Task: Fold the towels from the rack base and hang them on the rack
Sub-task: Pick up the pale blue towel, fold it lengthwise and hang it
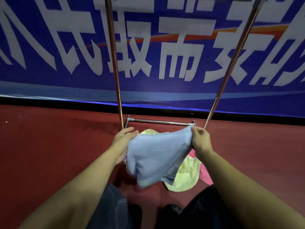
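Head view, looking down past both forearms to a red carpet (49, 154). Blue towel (153, 156) is held up in the air between the two hands, above the rack base. Its cloth is pale grey-blue, terry-like, soft and limp. The top edge runs slack from hand to hand; the body sags in a rough triangle with deep folds, and the lowest bulge hangs toward the left knee. The lower edge is blurred.

Right hand (200, 139): fingers curled, pinching the towel's upper right corner between thumb and fingers. Left hand (123, 138): fingers extended and lying fairly straight along the towel's upper left edge. The thumb is hidden behind the cloth, so I cannot tell whether it pinches or only supports.

Yellow towel (184, 176) lies crumpled on the carpet under the blue one, mostly covered by it; a bit of yellow also shows above the blue edge. Pink towel (204, 172) lies flat beside and partly under the yellow one, on the right.

Rack (115, 63): two chrome uprights rise out of frame, and a chrome cross-tube joins them at floor level just behind the towels. Blue banner (165, 47) with large white characters stands behind the rack. Dark trousers (113, 204) and dark shoes fill the bottom of frame.
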The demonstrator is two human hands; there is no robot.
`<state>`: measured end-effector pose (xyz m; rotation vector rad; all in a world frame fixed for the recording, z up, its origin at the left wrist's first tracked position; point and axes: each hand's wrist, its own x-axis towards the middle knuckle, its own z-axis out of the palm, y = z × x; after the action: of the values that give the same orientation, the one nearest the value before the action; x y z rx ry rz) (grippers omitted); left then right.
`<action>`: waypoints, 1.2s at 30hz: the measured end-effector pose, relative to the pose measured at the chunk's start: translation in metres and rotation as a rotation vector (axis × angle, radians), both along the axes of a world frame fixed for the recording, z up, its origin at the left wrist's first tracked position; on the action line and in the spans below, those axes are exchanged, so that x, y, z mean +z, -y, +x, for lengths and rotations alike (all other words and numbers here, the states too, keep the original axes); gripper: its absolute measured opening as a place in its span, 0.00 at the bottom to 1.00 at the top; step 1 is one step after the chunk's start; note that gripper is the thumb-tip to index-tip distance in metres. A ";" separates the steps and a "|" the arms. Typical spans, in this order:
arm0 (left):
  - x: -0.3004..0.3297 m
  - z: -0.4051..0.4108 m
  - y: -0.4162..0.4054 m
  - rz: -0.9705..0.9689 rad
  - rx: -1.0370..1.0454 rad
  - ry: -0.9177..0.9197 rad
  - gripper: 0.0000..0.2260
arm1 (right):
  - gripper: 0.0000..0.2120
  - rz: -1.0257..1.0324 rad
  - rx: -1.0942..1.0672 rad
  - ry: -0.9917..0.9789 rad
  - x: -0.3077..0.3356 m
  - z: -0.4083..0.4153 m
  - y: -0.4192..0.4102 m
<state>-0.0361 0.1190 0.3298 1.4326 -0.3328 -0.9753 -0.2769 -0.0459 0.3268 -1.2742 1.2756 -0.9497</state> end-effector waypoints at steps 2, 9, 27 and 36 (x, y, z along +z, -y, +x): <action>0.000 0.012 -0.001 -0.037 0.045 -0.045 0.17 | 0.09 0.051 -0.054 0.109 0.000 -0.005 0.007; 0.005 0.025 -0.004 -0.080 0.041 0.082 0.16 | 0.09 0.256 0.078 0.384 0.019 -0.021 0.005; 0.016 0.019 -0.021 0.195 -0.218 0.870 0.13 | 0.05 -0.292 0.205 -0.393 0.026 -0.043 -0.009; 0.026 0.020 -0.018 -0.027 0.146 0.579 0.06 | 0.03 -0.080 -0.002 0.126 0.031 -0.053 -0.001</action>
<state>-0.0166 0.1369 0.3560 1.6731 -0.6502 -0.4201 -0.3299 -0.0453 0.3579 -1.2545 1.1512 -1.0749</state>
